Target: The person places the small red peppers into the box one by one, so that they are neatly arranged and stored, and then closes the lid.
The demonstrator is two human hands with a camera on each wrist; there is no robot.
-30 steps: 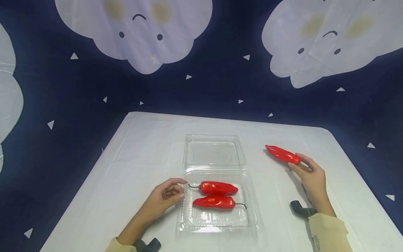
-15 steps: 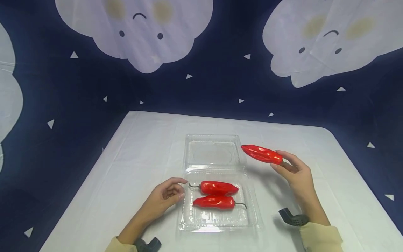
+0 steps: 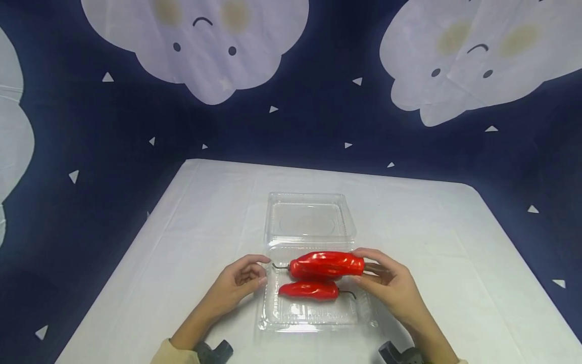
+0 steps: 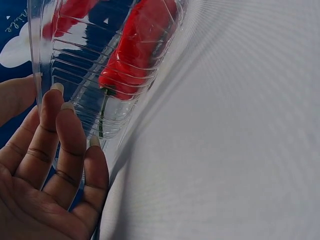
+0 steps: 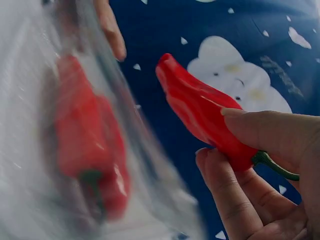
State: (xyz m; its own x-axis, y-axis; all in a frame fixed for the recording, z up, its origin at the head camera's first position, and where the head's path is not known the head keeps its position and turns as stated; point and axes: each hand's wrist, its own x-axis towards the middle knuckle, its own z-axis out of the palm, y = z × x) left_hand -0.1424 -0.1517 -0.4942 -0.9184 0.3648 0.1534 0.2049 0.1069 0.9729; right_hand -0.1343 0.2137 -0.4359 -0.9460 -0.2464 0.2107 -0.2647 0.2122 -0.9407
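Between thumb and fingers my right hand (image 3: 391,283) pinches a red chili pepper (image 5: 205,110) near its green stem. In the head view this chili hangs over the clear plastic clamshell box (image 3: 313,317), tip to the left, partly covering another red chili pepper (image 3: 295,268) lying inside. A third chili pepper (image 3: 309,290) lies in front of that one, its stem to the right. My left hand (image 3: 234,285) rests at the box's left wall, fingers loosely bent. In the left wrist view its fingertips (image 4: 67,107) are at the ribbed clear wall, with a chili visible through it.
The box's lid (image 3: 309,217) lies folded back on the far side. A white cloth covers the table (image 3: 191,222). Behind stands a dark blue backdrop (image 3: 313,126) with printed clouds and small triangles. Dark wrist devices (image 3: 215,351) sit on both wrists.
My right hand has carried its chili leftward and nearer, from the table's right side to above the box. The left hand and the two chilies in the box have stayed put.
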